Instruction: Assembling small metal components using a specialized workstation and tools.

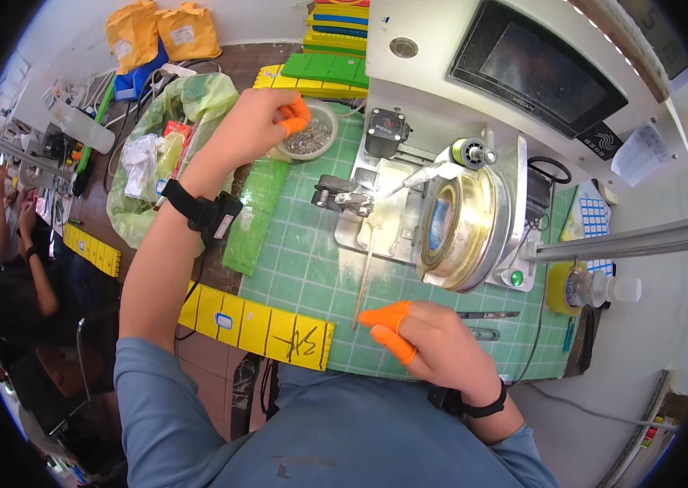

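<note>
My left hand (pixel 266 126), with orange finger cots on its fingertips, is closed in a pinch over the edge of a round white bowl (pixel 329 149) of small shiny pieces (pixel 309 140). Whatever it may hold is too small to make out. Lower down, my right hand (pixel 429 337) also wears orange finger cots. Its fingers close at the lower end of a thin tan stick (pixel 366 275). The stick slants up over the green mat towards a small metal clamp (pixel 345 198) on a bench machine (pixel 392 215).
A metal wheel (pixel 462 224) and dark screen (pixel 523 61) belong to the machine. Tweezers (pixel 488 315) lie right of my right hand. A yellow strip (pixel 258 328) lines the mat's front edge. At left are a green bag (pixel 136 195) and another person (pixel 19 244).
</note>
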Available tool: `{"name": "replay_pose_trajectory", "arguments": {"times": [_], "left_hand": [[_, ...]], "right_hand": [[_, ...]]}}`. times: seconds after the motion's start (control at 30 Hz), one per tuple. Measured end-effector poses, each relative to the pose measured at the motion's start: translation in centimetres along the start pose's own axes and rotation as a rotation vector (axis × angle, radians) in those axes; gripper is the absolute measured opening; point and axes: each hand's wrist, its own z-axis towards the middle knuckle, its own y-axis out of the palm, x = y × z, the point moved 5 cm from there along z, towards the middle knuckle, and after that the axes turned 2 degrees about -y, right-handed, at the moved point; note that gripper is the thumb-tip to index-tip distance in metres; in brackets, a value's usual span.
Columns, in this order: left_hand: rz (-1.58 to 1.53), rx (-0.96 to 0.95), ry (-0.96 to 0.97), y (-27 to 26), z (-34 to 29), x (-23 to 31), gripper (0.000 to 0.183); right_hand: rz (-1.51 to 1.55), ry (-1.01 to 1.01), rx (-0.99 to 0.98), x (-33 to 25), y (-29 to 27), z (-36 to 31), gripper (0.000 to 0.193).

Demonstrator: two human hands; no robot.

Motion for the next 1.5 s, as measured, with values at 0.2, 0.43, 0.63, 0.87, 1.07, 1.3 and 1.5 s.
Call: {"name": "replay_pose_trajectory", "arguments": {"times": [0.2, 0.43, 0.63, 0.87, 1.07, 1.3, 1.5], "left_hand": [[-0.196, -0.012, -0.082, -0.1, -0.1, -0.7, 0.020], [-0.251, 0.034, -0.113, 0.5, 0.1, -1.5, 0.020], [-0.207, 0.065, -0.032, 0.7, 0.2, -1.2, 0.019], [-0.239, 0.012, -0.036, 0.8, 0.0, -1.4, 0.019], [-0.238, 0.070, 0.043, 0.8, 0.0, -2.1, 0.021], [-0.201, 0.026, -0.046, 0.6, -0.1, -1.5, 0.030], [-0.191, 0.067, -0.105, -0.9, -1.0, -0.5, 0.031]], "right_hand": [[-0.014, -0.022, 0.006, -0.1, 0.1, 0.0, 0.018], [-0.032, -0.021, 0.000, -0.3, 0.3, 0.1, 0.017], [-0.053, -0.034, -0.015, -0.2, 0.8, 0.0, 0.018], [-0.065, -0.018, -0.035, -0.2, 1.0, 0.1, 0.019], [-0.068, -0.019, -0.047, 0.1, 1.1, 0.1, 0.019], [-0.085, 0.006, -0.076, 0.2, 1.1, 0.1, 0.022], [-0.056, -0.014, -0.027, 0.3, 1.0, 0.2, 0.021]]}}
